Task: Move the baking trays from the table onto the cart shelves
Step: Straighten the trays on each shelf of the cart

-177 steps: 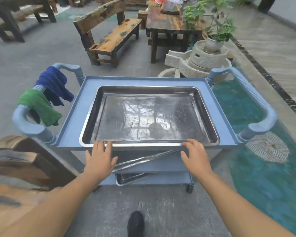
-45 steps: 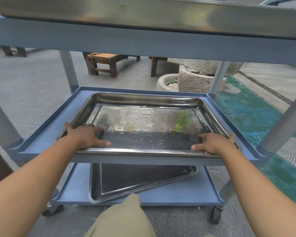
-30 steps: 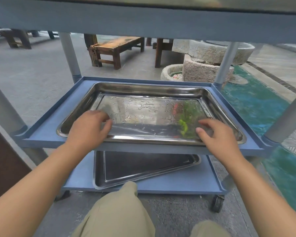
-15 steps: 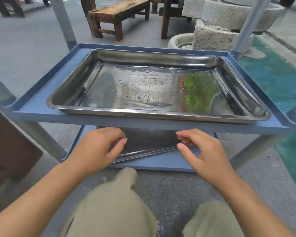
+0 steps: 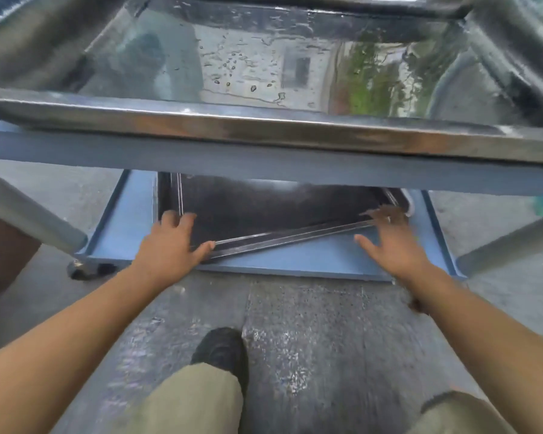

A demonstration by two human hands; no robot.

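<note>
Below, the lower tray [image 5: 264,208] sits askew on the bottom shelf [image 5: 311,261]. Its near rim runs from the left hand [image 5: 173,242], whose flat fingers rest on the near-left corner, back to the right hand [image 5: 389,242], spread and blurred at the farther corner; contact there is unclear. Squaring it likely means pushing the left corner inward.

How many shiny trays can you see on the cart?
2. One wet tray sits on the upper shelf; a darker tray lies crooked on the bottom shelf below it. Anything higher up is out of view, so more may be hidden.
</note>
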